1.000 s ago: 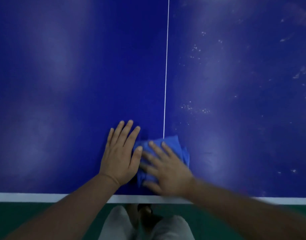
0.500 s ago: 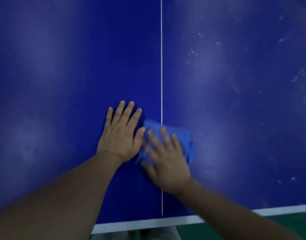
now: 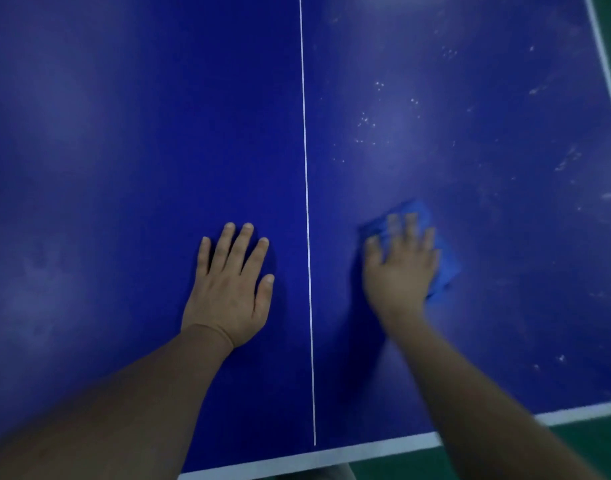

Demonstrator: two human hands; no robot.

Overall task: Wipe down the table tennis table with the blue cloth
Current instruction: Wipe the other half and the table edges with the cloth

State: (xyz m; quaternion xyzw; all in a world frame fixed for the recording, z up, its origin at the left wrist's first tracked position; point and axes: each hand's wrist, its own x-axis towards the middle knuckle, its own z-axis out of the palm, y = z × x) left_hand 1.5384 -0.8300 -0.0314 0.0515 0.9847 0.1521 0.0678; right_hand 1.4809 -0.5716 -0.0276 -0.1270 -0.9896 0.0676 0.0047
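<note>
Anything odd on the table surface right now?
Yes: pale specks and smudges dot the right half of the table, beyond the cloth under the right hand. The left half looks cleaner; the left hand rests flat there.

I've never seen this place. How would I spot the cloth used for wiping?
Find the thin white centre line running down the dark blue table. Just right of it, the right hand lies flat on the blue cloth. It is crumpled and a lighter blue than the tabletop, showing around the hand.
</note>
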